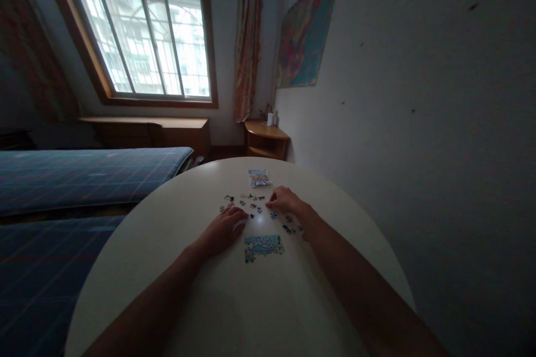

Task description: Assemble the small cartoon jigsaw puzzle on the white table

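Note:
On the white round table (201, 290), a partly joined jigsaw puzzle (263, 246) lies nearest me, blue with large pale letters along its top. My left hand (224, 228) rests palm down to its upper left, fingers stretched out. Its fingertips are beside a small dark puzzle piece (252, 216). Further right, my right hand (287, 201) reaches down with thumb and fingers pinched together at the tabletop. Whatever is between those fingertips is too small to make out. Loose pieces (253, 206) are scattered between the hands, and several more (288, 228) lie by my right wrist.
A small picture sheet or packet (259, 178) lies beyond the pieces. The wall (419, 178) runs close along the table's right side. A bed with a blue plaid mattress (84, 178) is at left. A wooden corner shelf (267, 131) stands past the far edge.

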The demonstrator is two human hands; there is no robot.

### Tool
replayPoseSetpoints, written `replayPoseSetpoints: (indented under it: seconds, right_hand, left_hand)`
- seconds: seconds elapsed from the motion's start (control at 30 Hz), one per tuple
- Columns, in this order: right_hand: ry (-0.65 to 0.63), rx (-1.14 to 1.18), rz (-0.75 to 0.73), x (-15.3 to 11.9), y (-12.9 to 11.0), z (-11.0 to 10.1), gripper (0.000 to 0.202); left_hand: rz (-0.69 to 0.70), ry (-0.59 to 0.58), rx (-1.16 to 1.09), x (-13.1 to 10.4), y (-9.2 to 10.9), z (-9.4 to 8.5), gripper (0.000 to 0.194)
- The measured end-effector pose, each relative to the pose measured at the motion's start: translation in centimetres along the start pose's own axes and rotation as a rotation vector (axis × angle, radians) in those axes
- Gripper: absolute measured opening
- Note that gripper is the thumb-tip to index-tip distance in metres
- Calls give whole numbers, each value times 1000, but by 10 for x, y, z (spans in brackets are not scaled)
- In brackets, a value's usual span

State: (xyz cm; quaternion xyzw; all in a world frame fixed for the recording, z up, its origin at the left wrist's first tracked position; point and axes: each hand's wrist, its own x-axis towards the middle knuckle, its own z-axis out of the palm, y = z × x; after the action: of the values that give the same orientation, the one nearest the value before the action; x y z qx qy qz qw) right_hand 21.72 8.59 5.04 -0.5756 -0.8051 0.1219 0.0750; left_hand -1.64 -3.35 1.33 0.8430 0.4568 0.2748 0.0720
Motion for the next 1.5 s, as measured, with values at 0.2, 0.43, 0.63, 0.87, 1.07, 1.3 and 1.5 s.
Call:
replayPoseSetpoints:
  seconds: [0.2, 0.43, 0.63, 0.87, 1.07, 1.3, 1.5]
  right_hand:
    - [108, -9, -74, -28, 3, -3, 27]
    - [222, 166, -98, -65, 30, -4, 22]
    - [267, 289, -95, -103, 60, -13, 32]
    - [89, 357, -131, -116, 86, -10, 101]
    - [154, 277, -117, -107, 85, -1, 78]
    - [201, 480, -56, -114, 92, -11, 36]
    - [98, 458, -186, -115, 96, -17, 29]
  left_hand:
    - [16, 56, 45, 3, -5, 2, 24]
    - [-219, 135, 182, 1, -15, -10, 24]
    - [-434, 109, 220, -7, -21, -31, 29]
    - [-473, 27, 225, -11, -22, -37, 32]
    - [-462, 54, 244, -8, -22, -34, 29]
    - [-610, 20, 201, -12, -31, -46, 33]
    - [-578, -77, 120, -15, -35, -55, 30]
